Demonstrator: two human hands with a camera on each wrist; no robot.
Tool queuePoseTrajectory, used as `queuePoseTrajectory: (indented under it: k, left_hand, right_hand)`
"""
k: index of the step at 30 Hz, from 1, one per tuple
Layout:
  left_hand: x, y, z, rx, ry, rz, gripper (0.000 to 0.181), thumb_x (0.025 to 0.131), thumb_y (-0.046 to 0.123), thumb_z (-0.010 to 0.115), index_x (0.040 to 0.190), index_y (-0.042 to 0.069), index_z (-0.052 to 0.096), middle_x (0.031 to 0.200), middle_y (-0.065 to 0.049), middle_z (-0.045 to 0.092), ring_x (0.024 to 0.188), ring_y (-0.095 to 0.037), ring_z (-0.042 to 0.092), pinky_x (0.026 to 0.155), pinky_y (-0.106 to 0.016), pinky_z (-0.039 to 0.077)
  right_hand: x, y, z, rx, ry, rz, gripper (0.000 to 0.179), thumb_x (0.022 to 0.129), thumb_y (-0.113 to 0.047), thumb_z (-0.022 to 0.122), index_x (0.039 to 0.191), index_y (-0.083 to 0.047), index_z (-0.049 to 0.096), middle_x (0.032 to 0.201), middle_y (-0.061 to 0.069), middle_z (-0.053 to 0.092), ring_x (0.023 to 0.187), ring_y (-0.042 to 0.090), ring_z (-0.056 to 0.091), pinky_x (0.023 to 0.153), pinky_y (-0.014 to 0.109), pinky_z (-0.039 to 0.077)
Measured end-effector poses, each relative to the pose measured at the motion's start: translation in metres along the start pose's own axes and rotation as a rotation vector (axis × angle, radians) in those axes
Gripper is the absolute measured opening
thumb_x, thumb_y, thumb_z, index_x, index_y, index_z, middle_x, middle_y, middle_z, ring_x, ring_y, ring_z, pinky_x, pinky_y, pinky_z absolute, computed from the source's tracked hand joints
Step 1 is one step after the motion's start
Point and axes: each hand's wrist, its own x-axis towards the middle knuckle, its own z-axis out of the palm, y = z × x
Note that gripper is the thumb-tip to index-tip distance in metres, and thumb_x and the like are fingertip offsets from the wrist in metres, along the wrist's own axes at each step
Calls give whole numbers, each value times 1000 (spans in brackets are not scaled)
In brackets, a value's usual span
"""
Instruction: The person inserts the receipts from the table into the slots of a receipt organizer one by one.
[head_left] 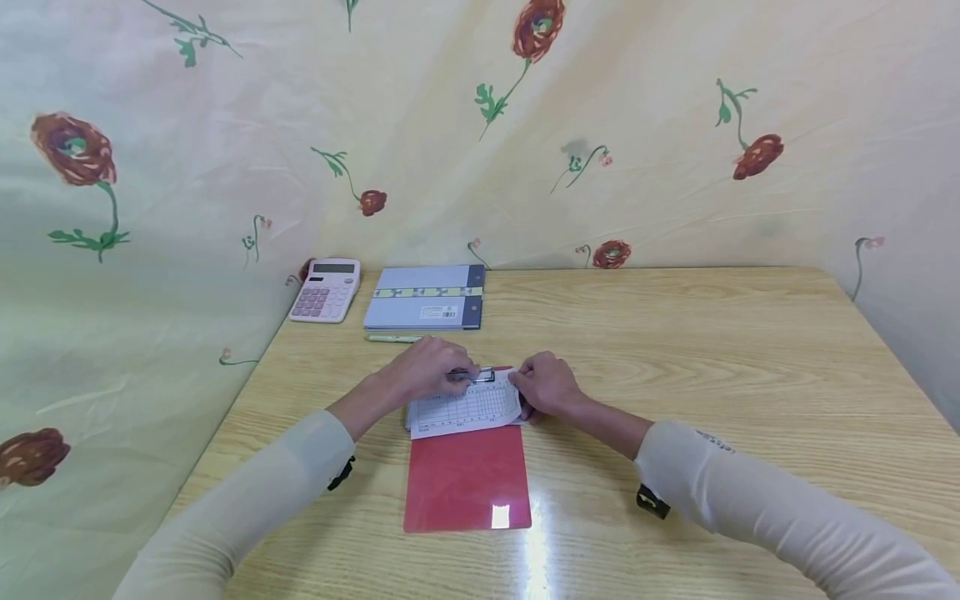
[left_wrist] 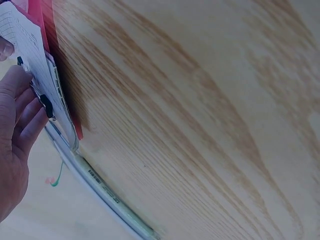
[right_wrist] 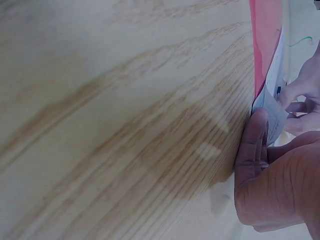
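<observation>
A red clipboard (head_left: 468, 483) lies on the table, its clip (head_left: 486, 376) at the far end. My left hand (head_left: 433, 367) has its thumb and fingers on this clip; the left wrist view shows the fingers bent around the clip's black-tipped metal part (left_wrist: 46, 106). Printed sheets with a grid (head_left: 465, 410) cover the upper part of the board. My right hand (head_left: 549, 385) pinches their upper right edge. In the right wrist view, a corner of the paper (right_wrist: 272, 112) curls up beside the right thumb, and the lower fingers are partly hidden.
Behind the hands lie a light green pen (head_left: 392, 338) and a blue-grey notebook (head_left: 420, 312) with a patterned band. A pink calculator (head_left: 326, 290) sits at the back left. Flower-printed cloth (head_left: 660, 192) hangs along the back of the wooden table (head_left: 712, 350).
</observation>
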Motion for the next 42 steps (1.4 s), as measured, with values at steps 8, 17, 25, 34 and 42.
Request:
queuePoseTrajectory:
  k: [8,17,25,34,42]
  left_hand:
    - [1,0,0,0,-9,-11,20,92,12,80,111,12,84,104,1,80,75,-8,63,67,-20,50]
    - [3,1,-2,21,-25,-31,20,94,13,79,113,14,84,104,1,80,76,-6,63,68,-19,50]
    - [3,2,-3,23,-40,-38,20,95,13,78,113,13,84,104,1,81,79,-6,65,72,-20,52]
    - [3,0,-3,15,-19,-27,19,93,13,80,112,13,84,103,0,81,78,-5,65,71,-19,53]
    - [2,-1,-1,21,-22,-37,20,94,16,79,113,13,84,105,1,81,76,-5,63,68,-19,50]
  right_hand:
    - [0,-1,-1,-6,3,-7,26,107,-12,59,109,10,72,60,9,67,45,14,64,47,28,55]
    - [0,0,-3,4,-6,-12,26,107,-12,60,111,11,73,59,9,67,45,14,63,47,28,55]
    - [1,0,-3,-6,-10,-8,28,107,-13,61,117,11,72,59,10,67,45,14,63,46,28,55]
    - [0,0,-2,-34,7,-28,28,107,-12,60,117,11,72,57,9,65,44,15,62,46,28,54]
    - [-1,-2,-6,-19,-28,-20,30,107,-14,62,121,11,71,61,10,67,46,16,63,47,28,54]
